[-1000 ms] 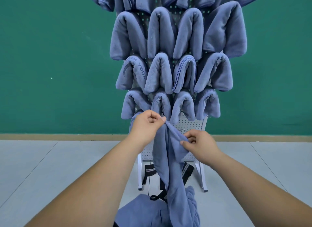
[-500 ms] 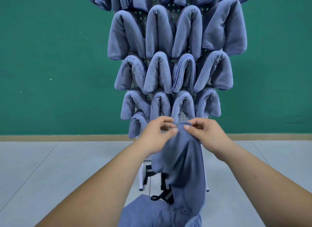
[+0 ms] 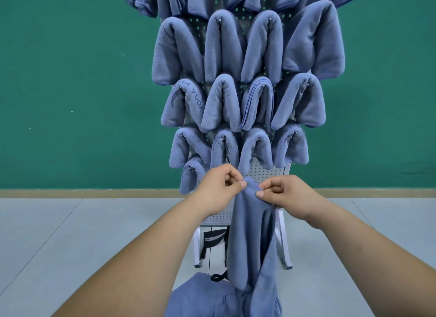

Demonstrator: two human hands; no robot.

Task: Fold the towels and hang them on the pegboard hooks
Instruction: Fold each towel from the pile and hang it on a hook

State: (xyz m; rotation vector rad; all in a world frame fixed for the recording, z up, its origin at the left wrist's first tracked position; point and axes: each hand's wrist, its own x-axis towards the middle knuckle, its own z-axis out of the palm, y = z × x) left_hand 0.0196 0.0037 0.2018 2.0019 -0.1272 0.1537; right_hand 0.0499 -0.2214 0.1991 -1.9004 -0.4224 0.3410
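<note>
green wall (image 3: pixel 70 80); pegboard (image 3: pixel 266 172) with three rows of four plush towels (image 3: pixel 221 47); left hand (image 3: pixel 217 191) and right hand (image 3: pixel 287 196) pinch one limp towel (image 3: pixel 250 234)

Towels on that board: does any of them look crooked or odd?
Mostly tidy. In the top full row, the rightmost towel hangs wide and lopsided beside its narrow neighbours; one towel below shows its stacked edges outward.

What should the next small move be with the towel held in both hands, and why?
Probably ease the folded top of the towel forward and hang it on the bare pegboard just behind. The left hand and right hand both pinch that fold, just right of the lowest hung towel, and the rows above look full.
</note>
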